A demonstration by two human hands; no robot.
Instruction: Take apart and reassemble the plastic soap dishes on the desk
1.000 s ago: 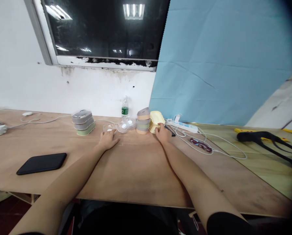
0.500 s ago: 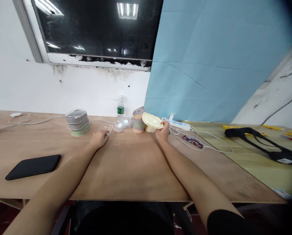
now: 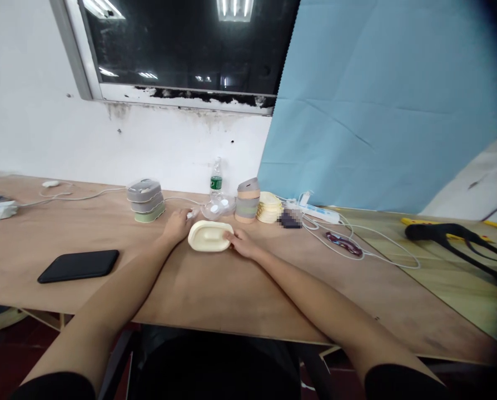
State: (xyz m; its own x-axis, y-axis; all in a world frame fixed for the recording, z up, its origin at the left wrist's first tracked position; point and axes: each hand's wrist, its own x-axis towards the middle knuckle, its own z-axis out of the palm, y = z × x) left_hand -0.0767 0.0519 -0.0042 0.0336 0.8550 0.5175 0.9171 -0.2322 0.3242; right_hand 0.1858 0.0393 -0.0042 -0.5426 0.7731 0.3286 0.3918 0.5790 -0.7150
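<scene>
My right hand (image 3: 242,243) grips the right end of a cream oval plastic lid (image 3: 209,244), tilted so that its recessed face shows. My left hand (image 3: 178,223) is closed on a small clear plastic piece (image 3: 194,213), mostly hidden by the fingers. Just beyond lie more clear plastic pieces (image 3: 215,209) with white round spots. Behind and to the right of the lid stand a stack of grey, orange and green containers (image 3: 247,206) and a stack of cream lids (image 3: 269,209). Another grey and green stack (image 3: 146,201) stands left of my left hand.
A green-labelled bottle (image 3: 216,180) is upright by the wall. On the left lies a black phone-like slab (image 3: 78,265). To the right are a white power strip (image 3: 321,214), loose cables, a dark red bundle (image 3: 343,244) and a black strap-like object (image 3: 448,236).
My right hand has brought a cream lid from the stack leftward and nearer to me, beside my left hand. My left hand stays on the clear plastic. The view has shifted left.
</scene>
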